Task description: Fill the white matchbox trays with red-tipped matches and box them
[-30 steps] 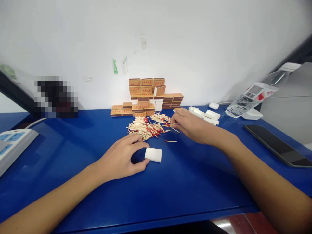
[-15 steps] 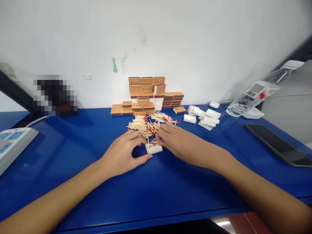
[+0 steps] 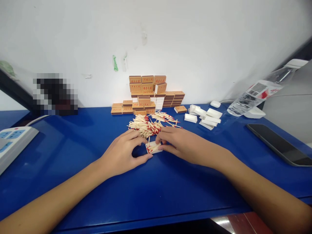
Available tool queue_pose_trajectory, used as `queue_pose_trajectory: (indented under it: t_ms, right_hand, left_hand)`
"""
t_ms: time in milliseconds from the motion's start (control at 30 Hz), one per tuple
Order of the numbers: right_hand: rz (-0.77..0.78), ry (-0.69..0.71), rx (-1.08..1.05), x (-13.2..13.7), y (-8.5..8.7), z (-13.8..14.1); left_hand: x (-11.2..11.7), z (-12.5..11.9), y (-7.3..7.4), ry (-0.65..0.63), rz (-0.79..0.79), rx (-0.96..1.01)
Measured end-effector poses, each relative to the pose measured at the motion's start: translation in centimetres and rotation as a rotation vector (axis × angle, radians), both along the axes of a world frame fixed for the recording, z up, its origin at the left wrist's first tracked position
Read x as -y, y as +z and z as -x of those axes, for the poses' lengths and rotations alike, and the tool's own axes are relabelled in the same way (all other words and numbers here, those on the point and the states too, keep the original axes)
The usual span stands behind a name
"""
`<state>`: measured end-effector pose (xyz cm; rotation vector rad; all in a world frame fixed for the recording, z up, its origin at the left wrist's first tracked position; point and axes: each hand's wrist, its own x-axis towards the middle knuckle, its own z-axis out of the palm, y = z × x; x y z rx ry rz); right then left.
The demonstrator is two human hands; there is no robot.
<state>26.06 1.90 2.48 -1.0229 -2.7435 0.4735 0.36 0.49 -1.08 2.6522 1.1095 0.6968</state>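
A small white matchbox tray [image 3: 156, 151] lies on the blue table with several red-tipped matches [image 3: 152, 148] in it, heads mostly to the left. My left hand [image 3: 125, 148] curves round the tray's left end, thumb at the near side and index finger at the far side. At the right end, my right hand [image 3: 174, 141] has thumb and fingers pinched on the matches' tails, which its fingertips partly hide. Just behind the tray spreads a loose pile of matches [image 3: 143, 125].
Stacked orange-brown matchboxes [image 3: 147, 87] stand against the wall. White empty trays [image 3: 206, 117] are heaped to their right, near a tilted water bottle [image 3: 258, 91] and a phone [image 3: 280, 143]. A power strip [image 3: 14, 143] sits at the left edge of the blue table [image 3: 136, 198].
My right hand has lowered to the tray, and matches now lie along it where white floor showed before. My left hand has stayed in place.
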Motion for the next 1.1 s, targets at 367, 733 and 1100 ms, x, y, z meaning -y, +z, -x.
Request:
queue_pose_trajectory:
  t_ms: [367,733,1100]
  right_hand:
    - [0.008,-0.015,-0.106,-0.26,-0.85,0.38]
    - [0.046,0.009,-0.116,-0.21,-0.50,0.16]
    - [0.044,0.015,-0.122,-0.17,-0.63,0.17]
  left_hand:
    - [0.08,0.06,0.08,-0.011,-0.018,0.004]
    - [0.14,0.31,0.14,-0.016,-0.018,0.010]
    - [0.28,0.23,0.38,-0.044,-0.048,0.027]
